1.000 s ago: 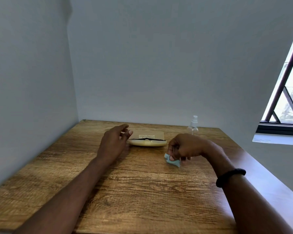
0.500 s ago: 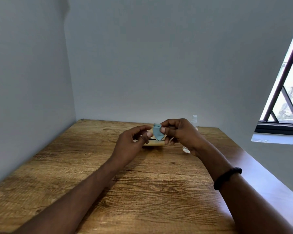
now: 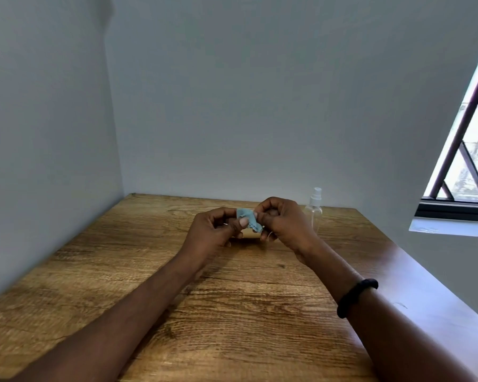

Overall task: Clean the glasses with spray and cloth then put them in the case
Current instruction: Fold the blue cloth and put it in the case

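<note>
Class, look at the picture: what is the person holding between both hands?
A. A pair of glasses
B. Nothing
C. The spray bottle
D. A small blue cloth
D: the small blue cloth is pinched between the left hand and the right hand, while the spray bottle stands untouched on the table.

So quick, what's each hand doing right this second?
Left hand: closed, pinching one side of the blue cloth.
Right hand: closed, pinching the other side of the same cloth.

two hands (image 3: 213, 230), one cloth (image 3: 247, 217), one spray bottle (image 3: 313, 210), one case (image 3: 250, 234)
</note>
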